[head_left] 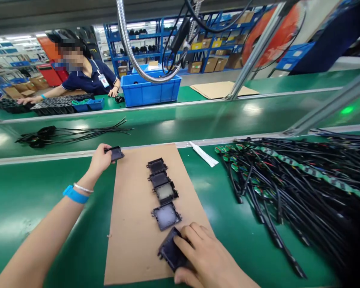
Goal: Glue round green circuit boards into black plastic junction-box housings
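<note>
My left hand grips a small black plastic housing near the cardboard sheet's far left corner. At the near end of the sheet, my right hand has its fingers closed around a second black housing, which lies tilted. Between the hands, several similar open black housings form a column on the brown cardboard sheet. The closest of these, a housing, shows a pale inside, as does the housing beyond it. Two darker housings stand farther up.
A white tube lies right of the cardboard. Black cables with green circuit boards cover the bench's right side. Beyond the metal rail, more black cables lie on the green belt. A blue bin and a co-worker are across the line.
</note>
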The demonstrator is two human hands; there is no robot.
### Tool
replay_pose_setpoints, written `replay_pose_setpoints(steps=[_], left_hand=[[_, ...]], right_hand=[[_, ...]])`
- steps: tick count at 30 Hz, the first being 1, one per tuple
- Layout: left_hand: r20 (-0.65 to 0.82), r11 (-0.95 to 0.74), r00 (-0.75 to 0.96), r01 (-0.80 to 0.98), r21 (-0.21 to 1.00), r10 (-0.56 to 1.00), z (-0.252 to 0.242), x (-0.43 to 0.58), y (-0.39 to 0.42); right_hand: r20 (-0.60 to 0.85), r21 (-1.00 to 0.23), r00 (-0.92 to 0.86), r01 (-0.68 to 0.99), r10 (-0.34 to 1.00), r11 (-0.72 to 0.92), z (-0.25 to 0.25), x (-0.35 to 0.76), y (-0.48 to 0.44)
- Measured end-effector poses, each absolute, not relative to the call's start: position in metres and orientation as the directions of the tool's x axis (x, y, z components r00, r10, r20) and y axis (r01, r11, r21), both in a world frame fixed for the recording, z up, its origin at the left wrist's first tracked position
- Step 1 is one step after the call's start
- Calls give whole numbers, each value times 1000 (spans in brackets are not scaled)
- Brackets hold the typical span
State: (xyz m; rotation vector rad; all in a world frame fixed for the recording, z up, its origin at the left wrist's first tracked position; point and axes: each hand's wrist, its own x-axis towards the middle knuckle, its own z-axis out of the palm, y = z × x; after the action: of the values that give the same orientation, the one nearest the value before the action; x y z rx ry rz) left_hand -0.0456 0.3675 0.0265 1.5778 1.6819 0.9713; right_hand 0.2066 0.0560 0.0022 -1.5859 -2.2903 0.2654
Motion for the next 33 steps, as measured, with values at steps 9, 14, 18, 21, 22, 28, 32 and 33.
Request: replay_pose_setpoints(steps=[9,14,18,21,22,28,32,33], left_hand=[[-70,63,-24,767,639,997,24,-133,345],[-11,88,-94,880,466,996,19,-166,318],[281,-121,41,954,274,959,17,-117,292],[337,-509,424,831,225,841,16,-54,284],[298,-591,518,759,273,802,14,-32,285],[218,-682,663,600,418,716,-10,63,310],[200,-731,736,523,438,647,-19,66,332],[190,-736,750,508,447,633,-20,62,338]], right_hand=[[205,-366,-314,854,927,370,17,212,119],[98,-310,-403,856,910,413,16,221,154],[113,-260,-449,847,886,463,0,215,149],[98,-263,-436,856,895,445,4,212,140],[87,-273,-425,860,901,432,10,214,137],[59,-238,-580,782,812,576,37,228,105],[107,-171,-496,845,862,507,10,210,109],[127,-155,-474,858,871,490,2,203,114]])
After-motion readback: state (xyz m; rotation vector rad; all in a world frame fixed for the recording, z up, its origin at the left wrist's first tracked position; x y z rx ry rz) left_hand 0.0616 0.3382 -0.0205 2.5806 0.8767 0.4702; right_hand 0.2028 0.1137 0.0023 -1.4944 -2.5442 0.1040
